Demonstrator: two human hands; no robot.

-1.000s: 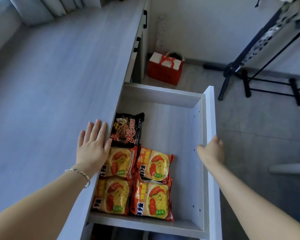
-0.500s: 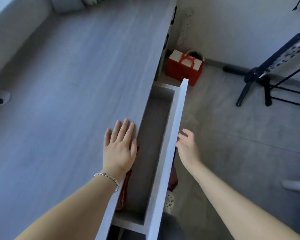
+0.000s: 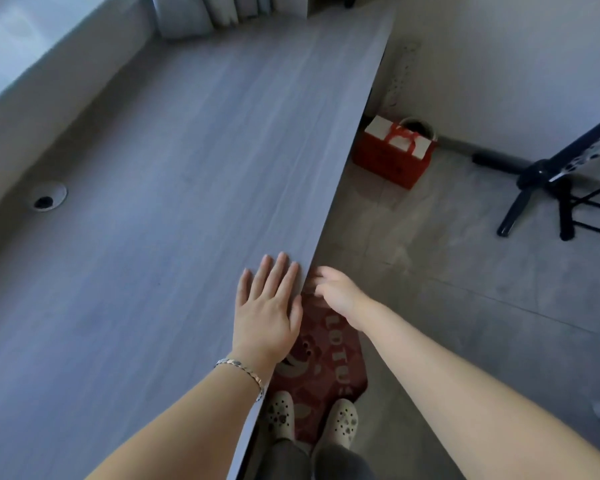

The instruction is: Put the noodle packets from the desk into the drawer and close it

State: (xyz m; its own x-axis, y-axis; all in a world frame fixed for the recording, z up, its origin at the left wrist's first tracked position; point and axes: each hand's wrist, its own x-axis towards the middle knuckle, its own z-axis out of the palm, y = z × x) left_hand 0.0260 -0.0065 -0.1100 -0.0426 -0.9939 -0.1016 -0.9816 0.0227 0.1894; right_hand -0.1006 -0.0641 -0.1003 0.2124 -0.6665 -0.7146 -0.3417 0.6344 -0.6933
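My left hand (image 3: 267, 306) lies flat, palm down and fingers apart, on the grey wood-grain desk (image 3: 153, 202) right at its front edge. My right hand (image 3: 336, 292) is just beyond that edge, fingers loosely spread and pressed toward the desk front, holding nothing. The drawer is pushed in under the desk top and hidden from view. No noodle packets are visible anywhere; the ones that lay in the drawer are out of sight.
A red gift bag (image 3: 394, 152) stands on the floor by the wall. A black stand (image 3: 548, 181) spreads its legs at the right. A red patterned mat (image 3: 323, 358) lies under my feet. A round cable hole (image 3: 47, 197) sits in the desk at the left.
The drawer slid from wide open, with several packets showing, to fully in under the desk. My right hand followed its front inward; my left hand stayed flat on the desk.
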